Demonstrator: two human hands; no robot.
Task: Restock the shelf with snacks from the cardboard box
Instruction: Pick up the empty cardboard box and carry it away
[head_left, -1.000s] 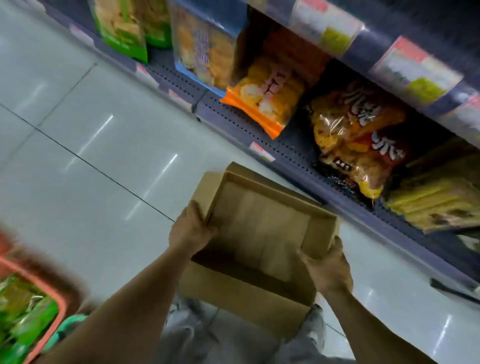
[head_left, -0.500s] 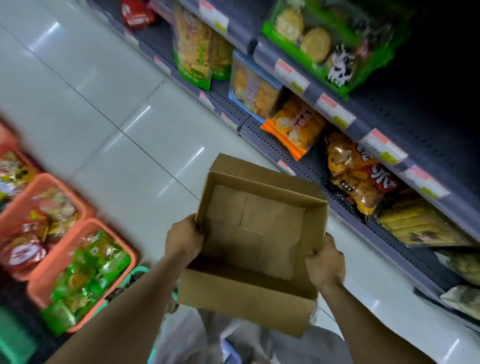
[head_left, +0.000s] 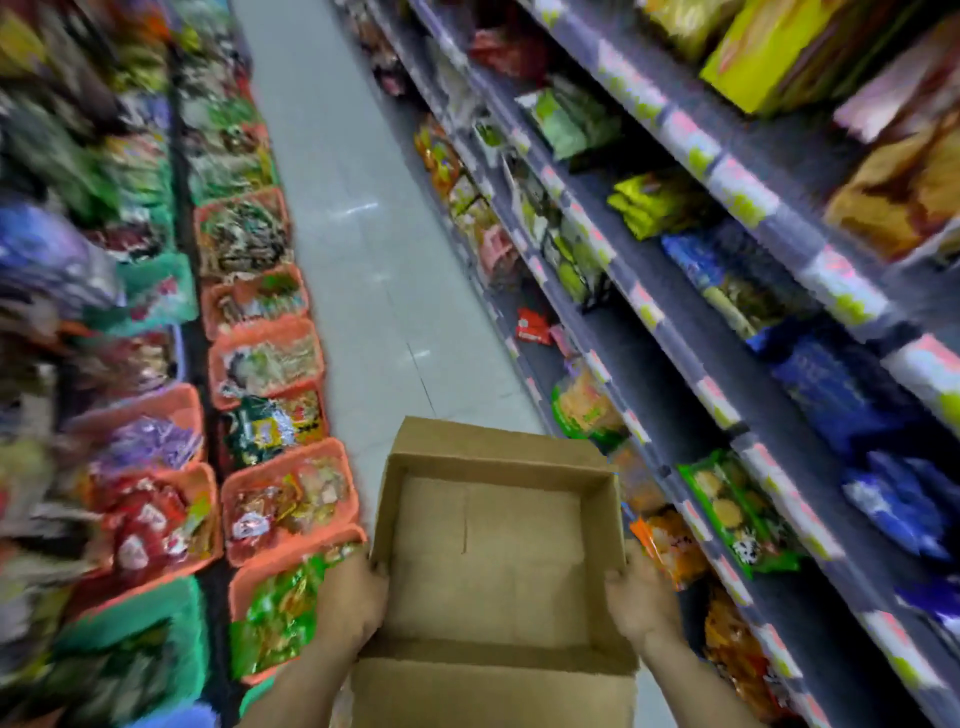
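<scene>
Between two runs of crowded shop shelving, low in front of the person, an open cardboard box (head_left: 493, 561) is held level with its flaps folded out. Its inside shows only bare brown card; no snacks are visible in it. The left hand (head_left: 348, 603) grips the left wall, fingers hooked over the rim, and the right hand (head_left: 641, 603) grips the right wall the same way.

Empty like this, the box is probably very light and fairly stiff, though its thin walls would bow if squeezed. The two opposite walls, or the underside, look like the safest places to hold; the loose flaps would simply bend.

Just to the right, the dark shelf (head_left: 675, 343) carries a green biscuit bag (head_left: 737, 514) and an orange snack bag (head_left: 670, 545) close beside the box. To the left, orange baskets (head_left: 291, 449) of wrapped snacks line the pale floor (head_left: 374, 260). Much of the scene is blurred.
</scene>
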